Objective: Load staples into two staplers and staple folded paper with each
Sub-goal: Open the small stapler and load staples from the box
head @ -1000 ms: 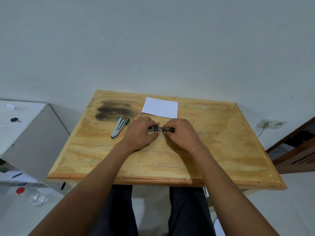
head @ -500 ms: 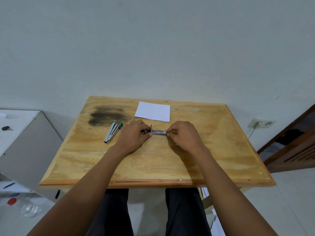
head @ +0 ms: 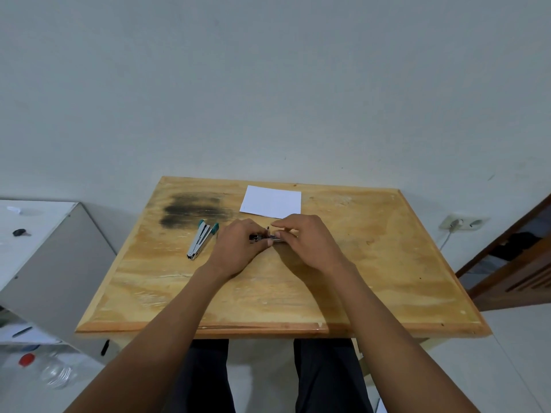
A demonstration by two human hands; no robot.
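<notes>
A small black and metal stapler (head: 262, 237) lies on the wooden table (head: 387, 263), mostly covered by both hands. My left hand (head: 238, 248) grips its left end. My right hand (head: 307, 242) pinches its right part, thumb and fingertips close to the left hand. A second stapler (head: 201, 239), silver with green ends, lies to the left, untouched. A folded white paper (head: 271, 201) lies flat just behind the hands.
A dark stain (head: 190, 208) marks the table's back left. A white cabinet (head: 38, 248) stands to the left, with a clear bottle (head: 56, 372) on the floor. A wall socket (head: 463, 222) and a dark wooden door (head: 518, 263) are to the right.
My right hand has slid left along the black stapler, closing the gap to the left hand and covering the metal part that showed half a second ago.
</notes>
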